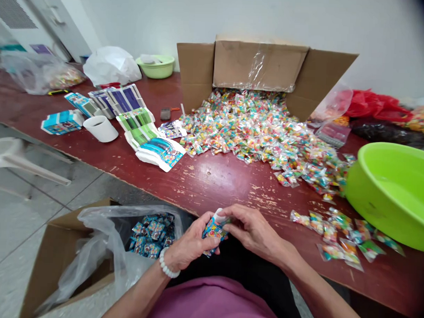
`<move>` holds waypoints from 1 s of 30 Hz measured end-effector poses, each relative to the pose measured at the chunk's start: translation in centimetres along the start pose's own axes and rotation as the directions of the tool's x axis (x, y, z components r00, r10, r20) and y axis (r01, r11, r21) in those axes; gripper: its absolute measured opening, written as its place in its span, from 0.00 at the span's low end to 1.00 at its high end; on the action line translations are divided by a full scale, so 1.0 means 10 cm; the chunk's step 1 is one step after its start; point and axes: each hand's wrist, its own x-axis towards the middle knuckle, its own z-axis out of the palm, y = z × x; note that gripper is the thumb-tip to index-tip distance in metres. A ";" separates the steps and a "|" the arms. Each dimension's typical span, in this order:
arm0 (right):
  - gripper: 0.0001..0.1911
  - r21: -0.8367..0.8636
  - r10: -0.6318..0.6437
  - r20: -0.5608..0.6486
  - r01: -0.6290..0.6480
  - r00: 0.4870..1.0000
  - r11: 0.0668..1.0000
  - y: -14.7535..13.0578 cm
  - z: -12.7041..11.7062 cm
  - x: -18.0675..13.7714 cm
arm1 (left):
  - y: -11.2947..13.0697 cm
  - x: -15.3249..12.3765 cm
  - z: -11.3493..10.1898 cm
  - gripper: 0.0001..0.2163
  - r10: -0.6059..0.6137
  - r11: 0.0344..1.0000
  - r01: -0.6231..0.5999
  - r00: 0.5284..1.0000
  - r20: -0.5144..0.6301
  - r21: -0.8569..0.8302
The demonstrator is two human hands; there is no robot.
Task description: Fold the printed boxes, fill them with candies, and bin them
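Both forearms come in from 6 o'clock and meet over the near edge of the worn red surface (218, 178). The left hand (190, 245) has its fingers curled around a small printed box (212, 231) at 6 o'clock. The right hand (253, 231) pinches the box's white top flap. At 12 o'clock a heap of sweet packets (255, 125) spills from an open cardboard box (260, 63). A green basin (391, 193) sits at 3 o'clock, and a bag-lined carton (58, 260) stands on the floor at 7 o'clock.

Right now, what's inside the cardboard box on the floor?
A clear plastic bag lines the cardboard box, holding small blue printed packets. Anything beneath them is covered.
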 end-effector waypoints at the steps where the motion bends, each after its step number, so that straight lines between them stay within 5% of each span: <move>1: 0.10 0.067 0.041 -0.002 -0.041 0.999 0.997 0.01 0.02 0.00 | 0.01 0.00 0.01 0.19 0.007 1.000 -0.007 1.000 -0.017 0.006; 6: 0.08 0.295 0.225 -0.144 -0.175 0.964 0.939 0.08 0.09 0.05 | 0.00 0.04 0.08 0.18 -0.011 0.995 -0.003 0.991 -0.131 -0.101; 12: 0.13 0.262 0.137 -0.180 -0.086 0.974 0.961 -0.02 0.12 0.06 | -0.09 0.12 0.10 0.22 -0.125 0.928 0.025 0.961 -0.246 -0.372; 15: 0.12 0.439 0.253 -0.253 -0.122 0.934 0.890 -0.01 0.15 0.05 | -0.09 0.14 0.11 0.19 -0.147 0.899 0.015 0.951 -0.271 -0.437; 20: 0.21 0.767 0.365 0.066 -0.281 0.929 0.577 0.08 0.30 0.06 | -0.12 0.14 0.16 0.18 -0.094 0.894 -0.079 0.930 -0.355 -0.442; 24: 0.15 0.799 0.407 0.119 -0.331 0.906 0.502 0.10 0.38 0.11 | -0.12 0.11 0.19 0.16 0.011 0.928 -0.144 0.932 -0.361 -0.344; 27: 0.15 0.739 0.446 0.015 -0.310 0.895 0.598 0.09 0.38 0.12 | -0.07 0.10 0.17 0.17 -0.034 0.912 -0.102 0.946 -0.323 -0.397; 30: 0.11 0.470 0.252 -0.202 -0.132 0.946 0.873 0.07 0.33 0.09 | -0.03 0.12 0.12 0.19 -0.114 0.859 -0.023 0.965 -0.236 -0.511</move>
